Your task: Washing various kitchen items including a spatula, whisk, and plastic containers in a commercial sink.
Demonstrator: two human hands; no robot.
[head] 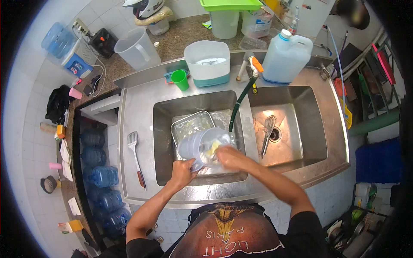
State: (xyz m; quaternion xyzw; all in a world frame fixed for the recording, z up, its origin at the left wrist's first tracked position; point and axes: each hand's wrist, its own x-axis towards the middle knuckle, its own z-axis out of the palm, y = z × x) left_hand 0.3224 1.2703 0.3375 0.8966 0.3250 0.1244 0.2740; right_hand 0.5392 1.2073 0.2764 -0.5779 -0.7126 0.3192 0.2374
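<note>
Over the left basin of a steel double sink (138, 109), my left hand (184, 172) grips the handle of a clear plastic pitcher (190, 146), tilted on its side. At the pitcher's mouth, my right hand (230, 158) is shut on a yellow and white sponge (213, 149); motion blurs this hand. Beneath the pitcher, a wet glass or metal tray (193, 124) lies in the basin. A dark green hose (238, 108) hangs from the tap (255, 66) beside the pitcher. Suds or water show on the basin floor.
A slotted turner (137, 158) lies on the left drainboard, and a wire whisk (268, 133) in the right basin. Behind the basins stand a green cup (180, 80), a white and teal container (207, 64) and a large jug of blue liquid (285, 58). A big measuring pitcher (137, 48) is on the counter.
</note>
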